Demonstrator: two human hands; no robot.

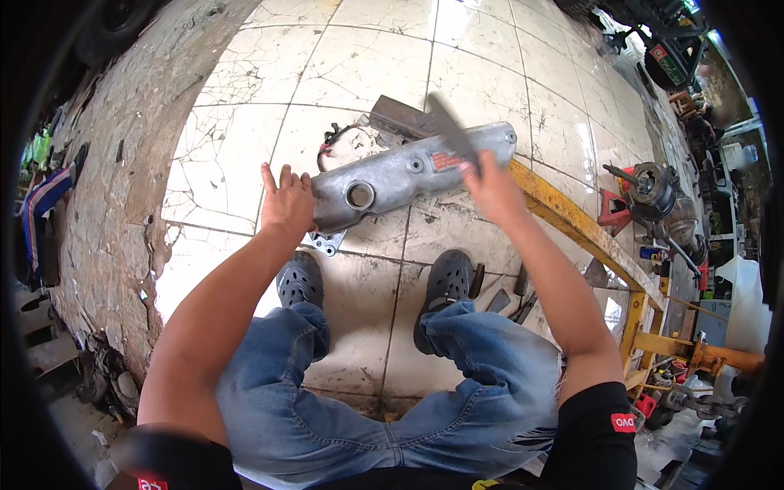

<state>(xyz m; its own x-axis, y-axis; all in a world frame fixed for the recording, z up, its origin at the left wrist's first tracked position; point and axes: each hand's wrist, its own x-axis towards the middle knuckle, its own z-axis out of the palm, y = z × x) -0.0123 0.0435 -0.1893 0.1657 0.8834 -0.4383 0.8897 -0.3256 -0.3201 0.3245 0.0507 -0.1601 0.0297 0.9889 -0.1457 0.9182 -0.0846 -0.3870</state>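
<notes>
A long silver metal cover (388,181), which looks like an engine valve cover, lies slantwise before my feet. It has a round opening at the left and a red-printed label towards the right. At its left end rests my left hand (287,204), fingers spread and pointing away from me. My right hand (496,194) is closed around the near end of a dark grey flat strip (451,131), blade-like and blurred. The strip stands tilted over the cover's right part; whether it touches cannot be told. A dark metal channel (396,114) lies partly behind the cover.
Wires with a connector (331,139) lie beyond the cover. A yellow metal frame (588,229) runs along the right. Hand tools (500,300) lie beside my right shoe (449,279). Farther right stands a greasy gear assembly (653,181) by a red stand (612,211). Rough concrete borders the cracked tiles at left.
</notes>
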